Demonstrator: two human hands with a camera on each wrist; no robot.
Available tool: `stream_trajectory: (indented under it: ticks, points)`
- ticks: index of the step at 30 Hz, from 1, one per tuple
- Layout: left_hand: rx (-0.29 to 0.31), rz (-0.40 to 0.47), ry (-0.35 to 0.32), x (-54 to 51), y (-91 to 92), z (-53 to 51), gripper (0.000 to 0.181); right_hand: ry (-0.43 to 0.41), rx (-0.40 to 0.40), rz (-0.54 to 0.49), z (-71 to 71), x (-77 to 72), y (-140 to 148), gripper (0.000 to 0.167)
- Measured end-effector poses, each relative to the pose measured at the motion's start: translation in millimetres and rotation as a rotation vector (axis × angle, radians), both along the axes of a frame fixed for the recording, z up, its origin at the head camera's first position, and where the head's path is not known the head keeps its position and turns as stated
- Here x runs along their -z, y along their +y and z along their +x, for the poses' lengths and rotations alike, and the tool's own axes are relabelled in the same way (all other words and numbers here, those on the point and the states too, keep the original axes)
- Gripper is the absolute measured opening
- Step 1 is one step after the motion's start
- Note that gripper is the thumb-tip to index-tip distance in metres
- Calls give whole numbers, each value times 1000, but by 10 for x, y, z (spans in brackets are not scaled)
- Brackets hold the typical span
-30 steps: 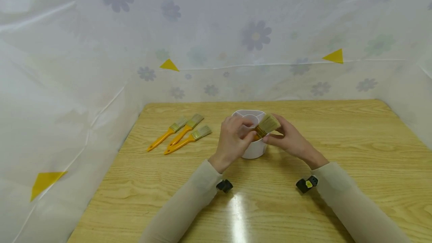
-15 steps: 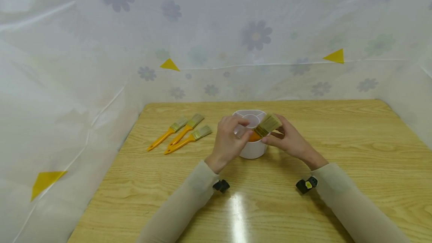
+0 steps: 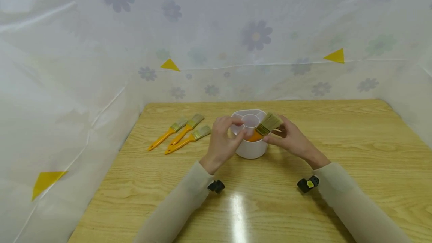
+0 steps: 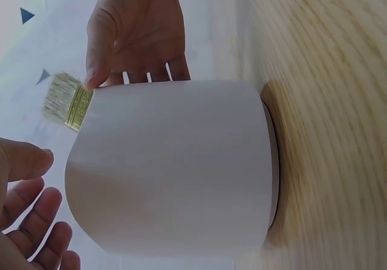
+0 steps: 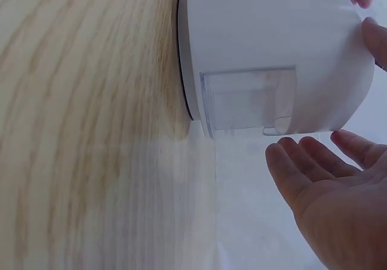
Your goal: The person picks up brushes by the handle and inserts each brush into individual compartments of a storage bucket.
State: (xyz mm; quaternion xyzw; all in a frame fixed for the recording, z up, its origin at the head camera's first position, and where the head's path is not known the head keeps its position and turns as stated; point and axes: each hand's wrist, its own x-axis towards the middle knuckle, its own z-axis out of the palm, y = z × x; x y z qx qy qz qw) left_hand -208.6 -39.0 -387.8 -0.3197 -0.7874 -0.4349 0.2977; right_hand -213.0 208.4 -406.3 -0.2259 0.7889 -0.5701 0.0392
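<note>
While the paintbrush (image 3: 269, 123) leaned bristles-up in the holder (image 3: 251, 152), its placing looked nearly done; the left hand (image 3: 222, 141) was loose-fingered, empty, the right hand (image 3: 294, 142) rested extended fingers against the holder; reaching for the other brushes (image 3: 183, 132) seemed called for.

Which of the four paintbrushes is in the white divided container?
The paintbrush nearest the right hand, bristles up and tilted; the other three paintbrushes lie on the table, left of the white divided container.

Brushes (image 3: 264, 129) orange-handled, tan-bristled; holder (image 3: 251, 150) coloured white; tabletop (image 3: 354, 145) grained yellow-brown; backdrop (image 3: 209, 29) at 12 o'clock printed with lilac flowers (image 3: 256, 35).
</note>
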Motion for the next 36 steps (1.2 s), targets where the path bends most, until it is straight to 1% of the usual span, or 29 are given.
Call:
stream_trajectory:
  ticks: [10, 16, 22, 26, 30, 36]
  points:
    - [-21, -7, -39, 7, -140, -7, 17, -22, 11, 1, -2, -27, 13, 66]
    - [-50, -5, -46, 13, -226, -11, 16, -37, -2, -21, -1, -25, 23, 65]
    - [-79, -18, -76, 26, -333, -38, 17, -40, 8, -24, -7, -42, 15, 64]
    - [-97, -25, -65, 32, -416, -48, 17, -39, 21, -5, -12, -45, 13, 64]
    - [-96, -28, -59, 26, -482, -54, 16, -39, 33, 10, -9, -50, 22, 63]
    - [-99, -33, -81, 18, -544, -48, 15, -53, 41, 17, 7, -58, 42, 63]
